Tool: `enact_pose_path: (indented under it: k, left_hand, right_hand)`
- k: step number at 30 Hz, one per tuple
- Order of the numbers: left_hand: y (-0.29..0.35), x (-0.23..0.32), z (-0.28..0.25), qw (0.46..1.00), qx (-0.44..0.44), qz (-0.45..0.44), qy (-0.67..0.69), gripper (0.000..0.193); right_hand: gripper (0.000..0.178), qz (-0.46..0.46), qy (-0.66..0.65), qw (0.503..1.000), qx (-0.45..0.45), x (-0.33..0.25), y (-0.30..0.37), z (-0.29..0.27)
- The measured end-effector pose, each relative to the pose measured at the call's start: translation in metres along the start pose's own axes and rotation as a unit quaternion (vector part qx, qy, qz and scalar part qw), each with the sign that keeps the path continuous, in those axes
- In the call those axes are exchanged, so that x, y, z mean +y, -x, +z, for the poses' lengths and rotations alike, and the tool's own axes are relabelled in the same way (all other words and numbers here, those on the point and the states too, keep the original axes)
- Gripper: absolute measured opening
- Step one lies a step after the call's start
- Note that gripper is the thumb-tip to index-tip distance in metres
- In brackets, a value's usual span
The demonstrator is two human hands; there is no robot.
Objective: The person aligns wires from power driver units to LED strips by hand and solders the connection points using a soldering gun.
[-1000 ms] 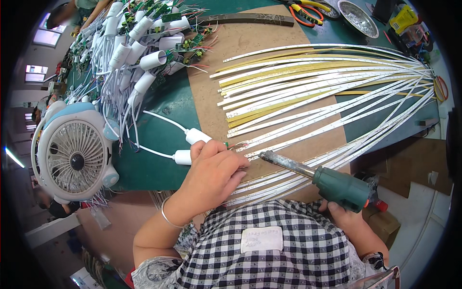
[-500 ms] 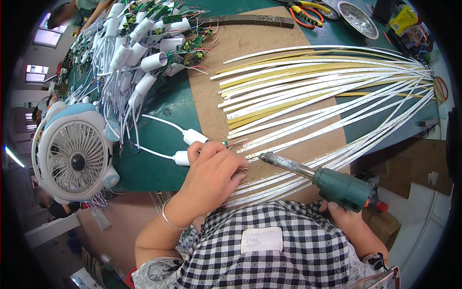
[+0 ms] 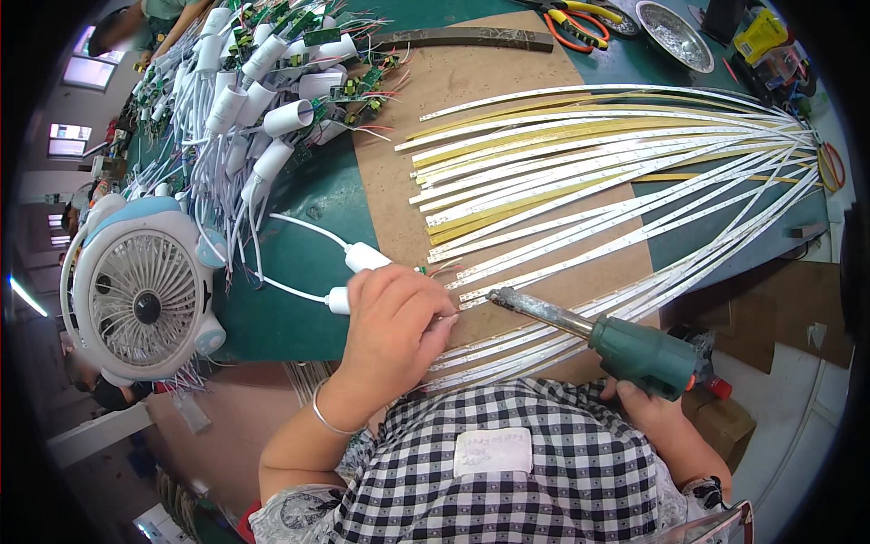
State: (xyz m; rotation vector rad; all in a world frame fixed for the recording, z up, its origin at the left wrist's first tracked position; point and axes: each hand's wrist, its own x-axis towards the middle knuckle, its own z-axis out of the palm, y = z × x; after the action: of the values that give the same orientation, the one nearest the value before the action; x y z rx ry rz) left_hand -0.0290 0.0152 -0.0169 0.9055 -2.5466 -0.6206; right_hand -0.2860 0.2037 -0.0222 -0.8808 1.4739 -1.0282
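My right hand (image 3: 648, 406) grips the green handle of a soldering iron (image 3: 634, 354), whose metal tip points left over the strip ends. My left hand (image 3: 396, 331) is closed over a white cylindrical housing (image 3: 339, 300) with a white cable; thumb and fingertips pinch together, and what lies between them is hidden. A second white housing (image 3: 365, 257) lies just beyond this hand, thin wires coming from its right end. Long white LED strips (image 3: 535, 256) lie on a brown board (image 3: 507, 68), some ends close to my left fingertips. Several more strips (image 3: 507, 349) run nearer to me.
A heap of white housings (image 3: 272, 159) with circuit boards and wires fills the far left. A fan (image 3: 145, 304) stands at left. A dark bar (image 3: 467, 38), pliers (image 3: 580, 27) and a metal dish (image 3: 675, 36) lie at the back. Another person's arm (image 3: 186, 23) shows far left.
My left hand has shifted slightly left, its fingertips drawing back a little from the strip ends. The soldering iron and my right hand look nearly still.
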Motion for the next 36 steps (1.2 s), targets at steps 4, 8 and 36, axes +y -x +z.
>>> enact_pose_path:
  k: [4,8,36]
  left_hand:
    - [0.0,0.003,0.005,0.993,0.022,0.001,-0.112,0.016]
    - [0.0,0.004,0.006,0.994,0.039,-0.018,-0.098,0.015]
    - [-0.011,0.002,-0.005,0.995,-0.05,-0.038,-0.075,0.009]
  right_hand:
    - [0.053,0.003,0.004,1.0,0.0,0.001,0.0,-0.001]
    - [0.053,0.009,0.007,1.0,0.007,0.001,0.0,0.0]
    - [0.037,-0.149,0.35,0.917,-0.123,-0.007,-0.014,-0.002]
